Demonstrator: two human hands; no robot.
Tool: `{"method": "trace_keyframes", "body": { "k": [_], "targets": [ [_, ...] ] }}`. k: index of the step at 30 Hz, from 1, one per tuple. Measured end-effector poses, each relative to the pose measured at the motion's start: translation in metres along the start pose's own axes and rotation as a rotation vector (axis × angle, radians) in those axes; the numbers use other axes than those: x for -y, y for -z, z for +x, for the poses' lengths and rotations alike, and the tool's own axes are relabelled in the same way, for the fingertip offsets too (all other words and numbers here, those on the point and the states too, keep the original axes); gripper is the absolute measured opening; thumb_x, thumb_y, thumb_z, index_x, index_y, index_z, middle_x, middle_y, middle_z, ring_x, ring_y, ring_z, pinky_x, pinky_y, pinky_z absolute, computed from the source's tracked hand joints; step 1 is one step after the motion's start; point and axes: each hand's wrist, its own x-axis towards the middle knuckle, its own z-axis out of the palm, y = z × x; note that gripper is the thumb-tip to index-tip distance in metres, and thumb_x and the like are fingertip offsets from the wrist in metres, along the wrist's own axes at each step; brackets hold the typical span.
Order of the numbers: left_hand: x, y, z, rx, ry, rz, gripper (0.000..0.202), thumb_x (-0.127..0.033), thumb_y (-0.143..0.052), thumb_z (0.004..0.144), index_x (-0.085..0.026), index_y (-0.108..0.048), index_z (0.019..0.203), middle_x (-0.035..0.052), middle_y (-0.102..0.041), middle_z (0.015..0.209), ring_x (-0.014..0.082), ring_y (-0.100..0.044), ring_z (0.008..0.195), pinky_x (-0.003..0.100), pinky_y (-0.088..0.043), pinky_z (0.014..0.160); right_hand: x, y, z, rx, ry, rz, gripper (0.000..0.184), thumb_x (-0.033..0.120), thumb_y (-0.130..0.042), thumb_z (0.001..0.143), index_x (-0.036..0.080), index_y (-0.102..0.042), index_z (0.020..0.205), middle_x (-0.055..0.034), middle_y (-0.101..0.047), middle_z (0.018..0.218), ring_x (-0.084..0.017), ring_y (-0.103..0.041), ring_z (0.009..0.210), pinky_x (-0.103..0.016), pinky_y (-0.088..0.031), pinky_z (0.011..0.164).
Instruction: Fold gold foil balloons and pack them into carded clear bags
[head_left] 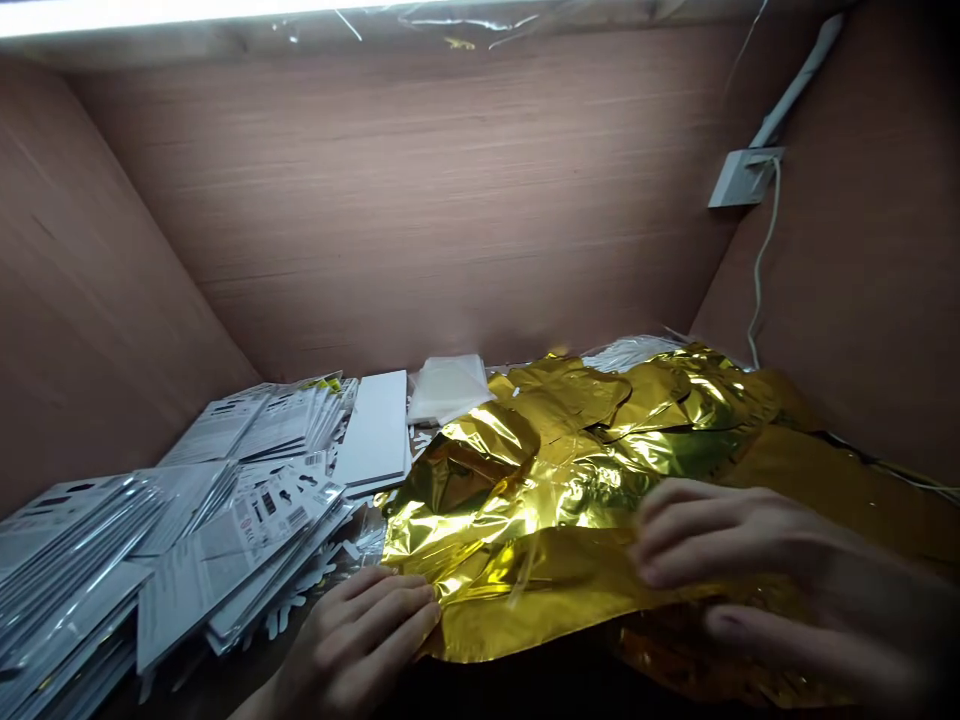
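1. Crumpled gold metallic foil sheet (525, 500), lying in loose folds and sharp creases across the right half of a low, boxed-in surface, with one puffed fold rising near its left side and a darker gold stretch running off toward the right.
2. Left hand (352, 640), at the near left edge of the foil: fingers close together and gently curved, fingertips touching the gold edge, with no telling whether pinching or only resting.
3. Right hand (772, 570), over the near right part of the foil: fingers fanned wide across the gold surface, thumb lower down and well apart from them, no pinch visible.
4. Just behind the foil: a bunched strip of crinkled silver foil (630, 352).
5. Just left of the foil: a flat white rectangular board (375, 430), with a folded translucent white plastic pack (448, 388) beside it at the back.
6. Farther left: overlapping piles of white printed cards with barcodes (240, 530), and white snowflake-shaped cutouts (289, 590) near the left hand.
7. All around: pinkish-brown wood-laminate panels (375, 200) at the back and sides, a white wall socket (742, 178) on the right panel, a thin white cable (761, 270) hanging from it toward the foil, and a bright strip light (150, 12) along the top edge.
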Motion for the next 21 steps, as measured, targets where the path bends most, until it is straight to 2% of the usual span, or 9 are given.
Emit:
{"method": "trace_keyframes", "body": {
  "k": [2,4,7,9,11,12,16,18,21],
  "targets": [
    [-0.002,-0.003,0.002,0.037,0.006,-0.006,0.025,-0.006,-0.047,0.1,-0.009,-0.069,0.113,0.0131,-0.077,0.097,0.0238,-0.074,0.093,0.035,-0.06,0.081,0.017,-0.023,0.018,0.165,0.008,0.031,0.045,0.041,-0.058,0.1,0.031,-0.06,0.144,-0.0028,-0.066,0.142,-0.025,-0.062,0.131,-0.038,-0.057,0.106],
    [-0.003,-0.004,0.003,0.071,0.032,-0.003,0.023,-0.007,-0.048,0.1,-0.011,-0.069,0.108,0.0114,-0.076,0.094,0.0222,-0.074,0.087,0.033,-0.06,0.075,0.019,-0.049,0.031,0.27,0.137,0.063,0.057,0.049,-0.06,0.098,0.025,-0.056,0.149,-0.0048,-0.058,0.15,-0.026,-0.055,0.139,-0.036,-0.052,0.113],
    [-0.001,-0.001,0.002,0.07,0.056,0.014,0.023,-0.007,-0.048,0.099,-0.013,-0.069,0.108,0.0098,-0.076,0.093,0.0205,-0.073,0.081,0.032,-0.061,0.075,-0.015,-0.074,0.033,0.33,0.165,-0.044,0.043,0.038,-0.06,0.1,0.034,-0.062,0.142,0.0007,-0.061,0.147,-0.022,-0.055,0.139,-0.034,-0.05,0.114],
    [0.001,0.002,0.001,0.047,0.064,0.028,0.025,-0.006,-0.049,0.098,-0.014,-0.069,0.109,0.0093,-0.076,0.093,0.0204,-0.073,0.081,0.032,-0.061,0.077,-0.049,-0.076,0.027,0.252,0.009,-0.245,0.036,0.031,-0.055,0.101,0.022,-0.069,0.133,-0.0118,-0.066,0.14,-0.031,-0.057,0.136,-0.051,-0.05,0.112],
    [0.003,0.005,0.001,0.025,0.071,0.035,0.026,-0.005,-0.049,0.096,-0.015,-0.069,0.109,0.0086,-0.076,0.093,0.0201,-0.074,0.081,0.031,-0.061,0.076,-0.073,-0.072,0.022,0.108,-0.249,-0.458,0.037,0.029,-0.052,0.102,0.013,-0.069,0.131,-0.0222,-0.059,0.145,-0.042,-0.048,0.142,-0.071,-0.037,0.113],
    [0.004,0.006,0.001,0.022,0.077,0.032,0.026,-0.005,-0.049,0.096,-0.016,-0.069,0.109,0.0082,-0.076,0.092,0.0199,-0.074,0.081,0.031,-0.061,0.075,-0.079,-0.071,0.021,0.074,-0.284,-0.48,0.04,0.032,-0.053,0.102,0.01,-0.068,0.132,-0.0247,-0.055,0.149,-0.046,-0.043,0.144,-0.076,-0.032,0.112],
    [0.005,0.008,0.003,0.01,0.107,-0.004,0.023,-0.008,-0.05,0.098,-0.017,-0.069,0.107,0.0068,-0.076,0.09,0.0183,-0.074,0.078,0.028,-0.061,0.074,-0.087,-0.072,0.023,0.386,0.091,-0.132,0.042,0.044,-0.055,0.102,0.024,-0.066,0.137,-0.0094,-0.056,0.152,-0.033,-0.037,0.151,-0.053,-0.039,0.12],
    [0.006,0.007,0.002,0.004,0.116,-0.019,0.022,-0.007,-0.052,0.097,-0.017,-0.068,0.107,0.0068,-0.076,0.091,0.0181,-0.074,0.079,0.028,-0.061,0.074,-0.101,-0.072,0.023,0.345,-0.03,-0.138,0.035,0.03,-0.051,0.103,0.024,-0.067,0.134,-0.0077,-0.065,0.142,-0.03,-0.042,0.148,-0.05,-0.043,0.117],
    [0.008,0.004,0.0,-0.006,0.133,-0.042,0.024,-0.006,-0.05,0.095,-0.019,-0.067,0.107,0.0068,-0.076,0.091,0.0181,-0.074,0.079,0.028,-0.061,0.074,-0.116,-0.064,0.021,0.163,-0.269,-0.254,0.042,0.011,-0.041,0.101,0.015,-0.065,0.135,-0.0162,-0.065,0.14,-0.034,-0.048,0.143,-0.06,-0.042,0.114]
  ]
}}
